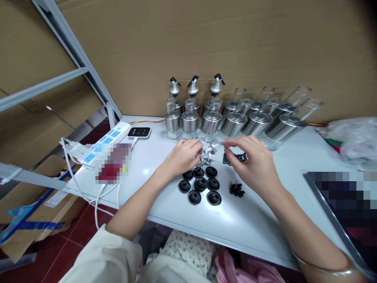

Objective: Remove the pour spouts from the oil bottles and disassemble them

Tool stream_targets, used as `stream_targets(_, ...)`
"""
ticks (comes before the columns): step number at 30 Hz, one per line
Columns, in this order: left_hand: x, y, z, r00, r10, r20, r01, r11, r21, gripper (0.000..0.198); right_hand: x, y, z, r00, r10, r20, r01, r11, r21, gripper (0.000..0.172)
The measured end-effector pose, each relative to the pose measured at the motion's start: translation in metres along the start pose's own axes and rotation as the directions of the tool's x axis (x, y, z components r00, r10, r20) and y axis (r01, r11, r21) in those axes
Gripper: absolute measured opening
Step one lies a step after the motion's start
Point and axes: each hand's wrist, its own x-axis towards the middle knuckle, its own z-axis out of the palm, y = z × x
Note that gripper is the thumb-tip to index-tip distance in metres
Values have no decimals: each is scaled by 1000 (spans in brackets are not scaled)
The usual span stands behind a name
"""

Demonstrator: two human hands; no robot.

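Observation:
My left hand [182, 156] is curled over a small pile of silver pourer spouts [206, 157] on the white table [165, 204], fingers closed on one. Just right of that pile, my right hand [250, 161] pinches thumb and fingers together on a small silver piece. Several black round stoppers [200, 184] lie in a cluster in front of my hands. A heap of tiny black parts [236, 190] sits to their right, and black clips [235, 158] lie under my right fingers.
Steel-and-glass oil bottles [232, 118] line the back by a cardboard wall; three [193, 94] have pourer tops. A power strip [103, 143], a black device [139, 132] and cables lie left. A plastic bag [353, 141] sits right.

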Motion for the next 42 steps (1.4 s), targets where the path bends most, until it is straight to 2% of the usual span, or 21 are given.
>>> stream_targets(5, 1, -3, 10, 997, 51, -52, -52, 998, -21, 9, 0, -2, 0, 991, 75, -115, -73, 997, 22, 20)
stream_targets(8, 1, -6, 16, 976, 73, -205, -93, 991, -92, 19, 3, -3, -1, 975, 106, -197, -81, 988, 128, 24)
stream_targets(11, -1, -9, 21, 925, 40, -378, -130, 968, -215, 27, 8, 3, -1, 928, 186, -323, -122, 970, 210, 27)
stream_targets(14, -2, -9, 23, 887, -2, -462, -148, 946, -289, 23, 19, 16, -3, 858, 266, -439, -182, 958, 223, 35)
stream_targets(18, -3, -8, 24, 881, -95, -464, -93, 925, -367, 18, 41, 27, -12, 762, 364, -536, -247, 928, 280, 36)
stream_targets(20, -4, -7, 24, 885, -136, -446, -71, 906, -417, 20, 54, 26, -18, 706, 369, -604, -199, 923, 330, 32)
stream_targets(23, -3, -6, 22, 896, -130, -426, -72, 902, -427, 19, 73, 21, -27, 641, 342, -687, -136, 931, 338, 31)
stream_targets(28, -3, -3, 15, 898, -77, -433, -66, 950, -304, 12, 100, 28, -34, 595, 440, -672, -246, 896, 369, 32)
stream_targets(33, -3, -2, 8, 905, -83, -418, -28, 967, -253, 17, 110, 55, -27, 508, 558, -656, -275, 827, 490, 33)
stream_targets(35, -3, -2, 5, 904, -91, -419, -16, 969, -245, 19, 110, 66, -25, 530, 573, -625, -277, 814, 511, 28)
stream_targets(38, -3, -3, 1, 899, -104, -426, 0, 972, -236, 23, 108, 79, -27, 666, 575, -475, -316, 795, 518, 17)
stream_targets(39, -3, -3, 0, 896, -108, -431, 7, 973, -230, 24, 107, 83, -29, 697, 575, -428, -337, 790, 513, 16)
stream_targets(40, -4, -3, 0, 894, -111, -435, 12, 975, -223, 26, 106, 85, -31, 708, 579, -405, -357, 788, 501, 17)
stream_targets(42, -4, -4, 1, 889, -113, -443, 19, 977, -211, 27, 104, 85, -36, 685, 582, -438, -368, 795, 482, 17)
